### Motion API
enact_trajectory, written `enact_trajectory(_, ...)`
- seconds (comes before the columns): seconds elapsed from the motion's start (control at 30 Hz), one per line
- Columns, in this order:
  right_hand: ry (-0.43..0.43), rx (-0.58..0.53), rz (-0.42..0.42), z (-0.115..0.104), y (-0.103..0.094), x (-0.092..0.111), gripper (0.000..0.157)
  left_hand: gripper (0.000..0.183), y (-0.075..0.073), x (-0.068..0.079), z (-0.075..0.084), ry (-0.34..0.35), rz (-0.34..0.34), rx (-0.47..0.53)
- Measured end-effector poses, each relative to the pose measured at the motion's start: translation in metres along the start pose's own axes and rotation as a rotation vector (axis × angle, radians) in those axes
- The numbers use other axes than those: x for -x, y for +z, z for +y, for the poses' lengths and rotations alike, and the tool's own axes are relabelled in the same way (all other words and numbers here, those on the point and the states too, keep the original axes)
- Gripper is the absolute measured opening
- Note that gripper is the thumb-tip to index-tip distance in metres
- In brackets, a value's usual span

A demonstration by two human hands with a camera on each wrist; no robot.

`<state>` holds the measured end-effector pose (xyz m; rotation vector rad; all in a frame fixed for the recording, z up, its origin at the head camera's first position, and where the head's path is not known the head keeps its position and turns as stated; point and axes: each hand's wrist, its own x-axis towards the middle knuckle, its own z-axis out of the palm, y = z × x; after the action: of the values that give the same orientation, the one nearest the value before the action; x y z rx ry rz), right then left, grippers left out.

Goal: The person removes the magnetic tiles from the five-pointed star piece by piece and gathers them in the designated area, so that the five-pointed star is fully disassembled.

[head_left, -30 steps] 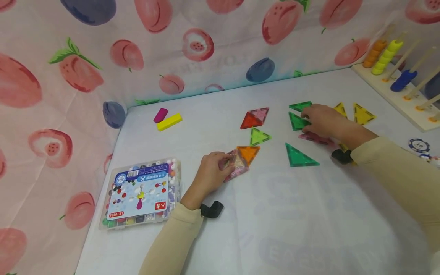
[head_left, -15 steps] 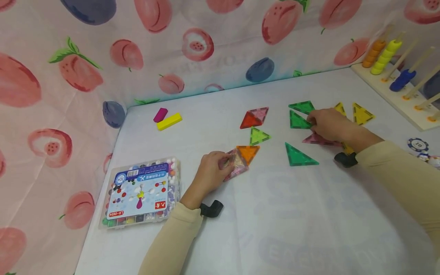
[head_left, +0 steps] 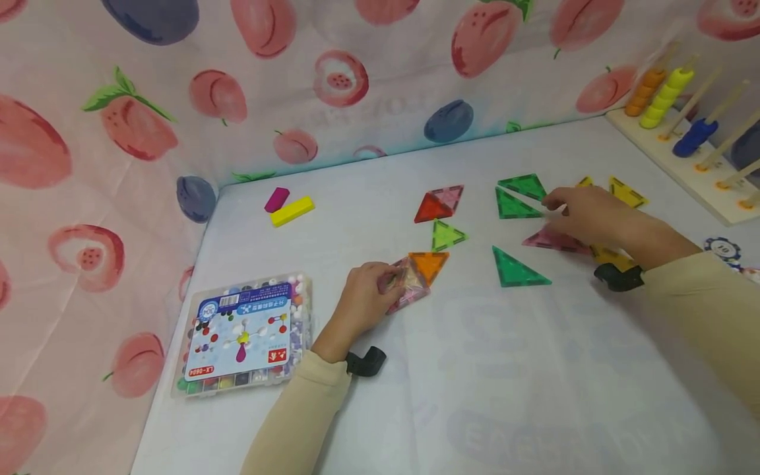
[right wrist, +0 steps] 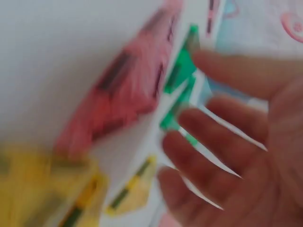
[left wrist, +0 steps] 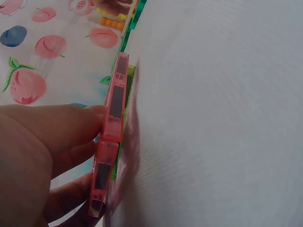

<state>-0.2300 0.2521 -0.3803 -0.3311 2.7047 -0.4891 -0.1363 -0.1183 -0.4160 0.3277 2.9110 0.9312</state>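
The left hand (head_left: 368,293) pinches pink tiles (head_left: 413,282) beside an orange triangle (head_left: 430,265); a light, steady grip should keep their edges aligned. The right hand (head_left: 590,214), fingers loosely spread, holding nothing, is near a pink triangle (head_left: 555,241), probably best taken by an edge. Fruit-print cloth (head_left: 249,145) backs the pale tabletop (head_left: 463,369).
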Motion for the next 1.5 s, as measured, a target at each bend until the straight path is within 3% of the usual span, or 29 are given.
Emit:
enact_trajectory(0.13,-0.064,0.023,-0.049,0.005,0.001,0.013,0.063,0.031,0.0,0.0,0.001,0.008,0.013,0.002)
enact_trajectory(0.23,-0.085,0.038,-0.035,0.008,0.006,0.017,0.063,0.032,0.0,0.0,0.0,0.014,0.015,0.0)
enact_trajectory(0.47,-0.087,0.014,0.008,0.011,0.014,0.019,0.058,0.032,0.002,0.0,0.001,0.014,0.014,-0.011)
enact_trajectory(0.8,-0.067,0.035,0.027,0.008,0.02,0.02,0.069,0.032,0.002,-0.001,0.0,0.008,0.011,-0.01)
enact_trajectory(1.1,-0.075,0.048,0.048,0.003,0.023,0.021,0.063,0.032,0.002,0.0,0.001,0.006,0.003,0.001)
enact_trajectory(1.2,-0.116,0.016,0.107,-0.007,0.024,0.027,0.058,0.033,0.003,0.0,0.0,0.009,-0.001,-0.011)
enact_trajectory(1.33,-0.209,-0.057,0.172,-0.039,0.034,0.033,0.05,0.035,0.004,-0.001,0.001,0.016,0.0,-0.042)
enact_trajectory(1.5,-0.317,-0.113,0.122,-0.086,0.059,0.032,0.045,0.04,0.003,0.002,0.004,-0.015,-0.061,-0.044)
